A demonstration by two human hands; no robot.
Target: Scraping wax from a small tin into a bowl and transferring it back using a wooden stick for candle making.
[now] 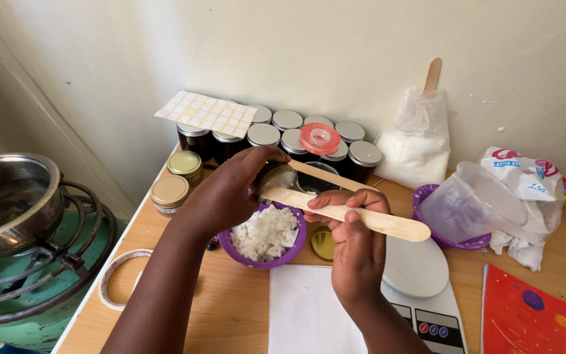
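partly hidden, left hand [227,190] clamps a jar [275,178]; right hand [355,246] grips a wooden stick [348,215].

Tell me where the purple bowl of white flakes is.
In the head view, the purple bowl sits mid-table, just below the left hand, left of the gold lid and above the white paper towel.

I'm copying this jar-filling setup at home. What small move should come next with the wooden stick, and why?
Probably scrape the wooden stick in the right hand into the tilted jar that the left hand holds over the purple bowl.
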